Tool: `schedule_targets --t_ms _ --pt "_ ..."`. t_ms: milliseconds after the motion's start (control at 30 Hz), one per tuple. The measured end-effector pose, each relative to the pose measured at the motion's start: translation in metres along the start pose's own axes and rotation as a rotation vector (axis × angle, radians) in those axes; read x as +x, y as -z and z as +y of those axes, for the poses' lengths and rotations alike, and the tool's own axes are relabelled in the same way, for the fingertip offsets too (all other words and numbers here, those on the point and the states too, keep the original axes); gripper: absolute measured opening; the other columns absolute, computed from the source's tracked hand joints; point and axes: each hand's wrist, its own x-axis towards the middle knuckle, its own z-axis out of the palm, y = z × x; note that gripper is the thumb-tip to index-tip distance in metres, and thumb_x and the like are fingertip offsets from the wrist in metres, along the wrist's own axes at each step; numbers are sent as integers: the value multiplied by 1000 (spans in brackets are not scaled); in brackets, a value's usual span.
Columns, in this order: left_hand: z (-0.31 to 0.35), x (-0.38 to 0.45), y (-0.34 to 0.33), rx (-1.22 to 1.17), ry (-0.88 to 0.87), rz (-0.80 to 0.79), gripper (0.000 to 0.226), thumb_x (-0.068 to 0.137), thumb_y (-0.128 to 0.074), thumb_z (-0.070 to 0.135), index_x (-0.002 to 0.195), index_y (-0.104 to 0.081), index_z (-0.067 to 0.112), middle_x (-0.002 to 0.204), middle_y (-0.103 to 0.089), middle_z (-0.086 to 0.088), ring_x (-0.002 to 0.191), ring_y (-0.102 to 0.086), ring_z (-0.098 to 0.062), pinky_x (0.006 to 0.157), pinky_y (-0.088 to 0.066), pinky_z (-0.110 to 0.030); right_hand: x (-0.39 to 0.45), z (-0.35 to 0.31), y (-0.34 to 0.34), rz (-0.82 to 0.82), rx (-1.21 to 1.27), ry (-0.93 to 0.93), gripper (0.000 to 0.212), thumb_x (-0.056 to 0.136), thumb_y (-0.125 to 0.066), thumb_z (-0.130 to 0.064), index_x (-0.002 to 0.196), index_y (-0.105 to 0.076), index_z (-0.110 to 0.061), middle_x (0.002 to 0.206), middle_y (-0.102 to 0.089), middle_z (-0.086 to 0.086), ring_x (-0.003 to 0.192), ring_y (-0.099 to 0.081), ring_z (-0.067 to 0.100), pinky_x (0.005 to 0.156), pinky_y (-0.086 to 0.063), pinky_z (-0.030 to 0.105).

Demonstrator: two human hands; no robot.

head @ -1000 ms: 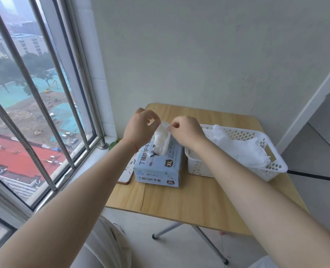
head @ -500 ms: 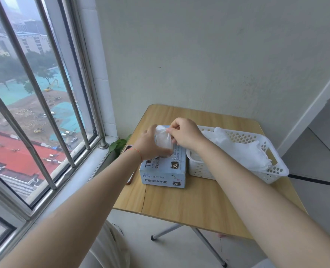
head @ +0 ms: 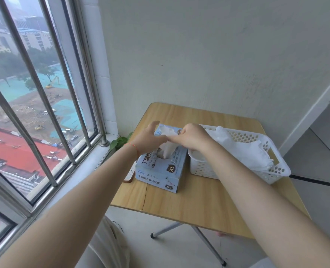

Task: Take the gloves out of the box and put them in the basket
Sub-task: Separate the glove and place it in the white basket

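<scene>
i am in the step of pulling a glove (head: 167,147) from the slot of the box (head: 161,171), which stands just beside the basket (head: 276,167). my right hand (head: 191,137) pinches the glove; my left hand (head: 148,140) is over the box with fingers straight, holding nothing. some gloves (head: 245,153) lie already in the basket. next i think i must lift the glove free and carry it right.

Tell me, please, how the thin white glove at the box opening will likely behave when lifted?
The thin white glove looks crumpled, so it will probably hang limp. It seems very light. Another may trail out of the pale blue cardboard box, since it bunches at the opening.
</scene>
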Motion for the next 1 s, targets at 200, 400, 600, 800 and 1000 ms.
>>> schedule_targets --t_ms 200,400,600,800,1000 --pt "-7 -4 -17 60 9 129 75 90 -65 33 152 -25 21 147 -38 -13 118 -50 -25 85 -36 -27 1 3 -1 50 42 48 11 87 -51 -7 94 -54 -15 89 -60 1 57 -60 19 57 -46 28" --pt "-19 -11 -25 83 94 133 80 85 -69 30 151 -25 23 145 -38 -13 119 -50 -30 88 -39 -32 6 -6 8 319 281 207 24 81 -42 1 93 -55 -16 76 -52 -8 71 -50 11 60 -39 22" --pt "-15 -14 -24 22 98 90 78 86 -66 30 151 -24 22 146 -34 -12 107 -46 -23 83 -36 -29 3 -6 3 187 300 196 21 88 -43 -6 101 -55 -18 90 -55 -5 80 -54 14 64 -42 26" --pt "-7 -25 -26 -31 -54 123 98 78 -74 46 154 -15 26 153 -29 -3 130 -36 -17 103 -36 -36 3 -4 6 123 226 45 44 87 -58 -45 117 -48 -15 106 -51 -3 93 -50 15 81 -44 34" --pt "-12 -25 -33 178 -54 92 146 52 -83 69 155 13 28 159 -27 1 144 -27 -25 112 -33 -46 17 -3 -2 294 167 117 19 91 -58 -21 87 -64 -4 85 -63 1 77 -55 18 60 -39 25"
